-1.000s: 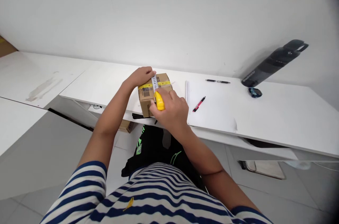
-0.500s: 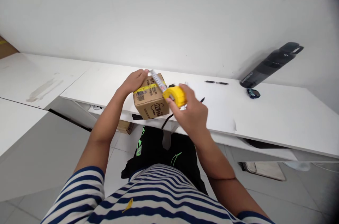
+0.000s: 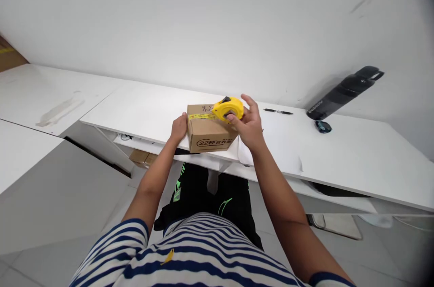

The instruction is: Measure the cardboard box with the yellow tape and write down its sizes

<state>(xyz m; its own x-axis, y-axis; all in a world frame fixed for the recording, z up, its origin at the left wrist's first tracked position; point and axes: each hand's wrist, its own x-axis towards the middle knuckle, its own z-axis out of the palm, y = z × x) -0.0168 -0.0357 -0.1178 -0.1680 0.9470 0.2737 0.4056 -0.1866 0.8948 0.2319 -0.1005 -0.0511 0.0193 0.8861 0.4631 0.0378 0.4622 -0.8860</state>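
A small brown cardboard box (image 3: 210, 137) stands near the front edge of the white table (image 3: 339, 156). My left hand (image 3: 179, 128) presses against its left side, fingers closed on the end of the tape at the top left edge. My right hand (image 3: 249, 125) holds a yellow tape measure (image 3: 229, 108) over the box's top right corner, index finger raised. A short length of yellow tape runs across the box top between my hands.
A black pen (image 3: 278, 111) lies behind my right hand. A dark bottle (image 3: 344, 90) leans against the wall at the right, with a small dark object (image 3: 321, 126) beside it. White paper (image 3: 281, 151) lies under my right wrist. A black bag (image 3: 203, 192) sits under the table.
The box has been turned so a long side faces me. My right hand moved the tape measure right and up to the top right corner; my left hand slid to the left side.
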